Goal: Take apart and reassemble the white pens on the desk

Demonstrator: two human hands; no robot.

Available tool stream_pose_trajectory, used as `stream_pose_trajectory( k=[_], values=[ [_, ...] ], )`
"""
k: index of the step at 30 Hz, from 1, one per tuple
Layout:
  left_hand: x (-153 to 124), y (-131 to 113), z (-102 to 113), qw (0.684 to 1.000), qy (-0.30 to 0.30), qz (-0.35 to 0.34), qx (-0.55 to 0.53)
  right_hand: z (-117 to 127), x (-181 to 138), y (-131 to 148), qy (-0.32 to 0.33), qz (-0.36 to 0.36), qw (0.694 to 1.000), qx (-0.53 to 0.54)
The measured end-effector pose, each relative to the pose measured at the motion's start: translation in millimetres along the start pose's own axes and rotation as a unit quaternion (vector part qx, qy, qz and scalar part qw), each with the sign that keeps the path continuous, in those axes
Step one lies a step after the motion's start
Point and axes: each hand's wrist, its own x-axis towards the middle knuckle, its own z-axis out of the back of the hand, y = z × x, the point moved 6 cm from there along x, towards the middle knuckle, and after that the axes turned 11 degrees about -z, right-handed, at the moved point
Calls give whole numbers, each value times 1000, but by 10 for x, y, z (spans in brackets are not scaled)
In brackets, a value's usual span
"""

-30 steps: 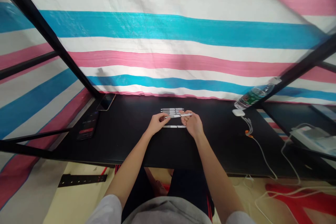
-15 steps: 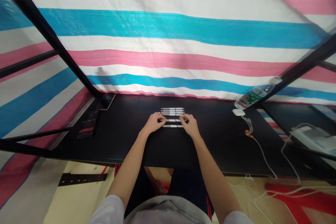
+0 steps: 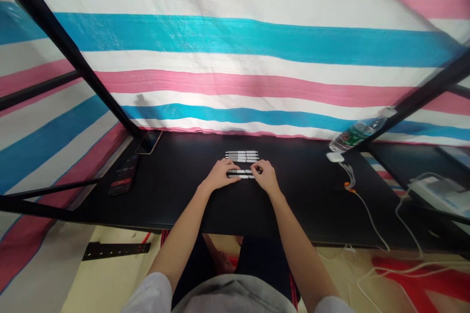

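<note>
Several white pens with dark grips lie side by side on the black table (image 3: 301, 205). Three pens (image 3: 241, 156) form a far row. Two more pens (image 3: 243, 173) lie just in front of them, close together. My left hand (image 3: 219, 175) is curled over the left ends of these two near pens, fingertips pressed on them. From the other side, my right hand (image 3: 266, 178) pinches their right ends with thumb and fingers. Both pens lie flat on the table.
Two phones (image 3: 149, 142) (image 3: 123, 176) lie at the table's left end by a black frame post. A water bottle (image 3: 355, 133), a white charger (image 3: 334, 157) and its cable (image 3: 363, 205) sit at the right. A striped tarp hangs behind.
A second ago both hands held one pen lifted above the table. It now lies on the table beside the nearest pen, and my hands have closed on the ends of that pair.
</note>
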Motion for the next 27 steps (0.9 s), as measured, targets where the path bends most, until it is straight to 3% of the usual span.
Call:
stream_pose_trajectory(
  k=[8,12,15,21,27],
  values=[
    [20,-38,-17,999,39,-6,-6,-30,-1,-41,10,-7,1000,-8],
    [14,-42,-6,1000,25,-4,-18,-18,-2,-29,4,-5,1000,-11],
    [16,-33,42,999,-20,14,-44,21,-3,-15,-15,-7,1000,-8],
    [-2,57,224,983,-170,64,-37,71,2,-33,-49,-27,998,-5],
    [-84,243,225,969,-211,125,17,94,8,-97,-76,-34,996,-14]
  ],
)
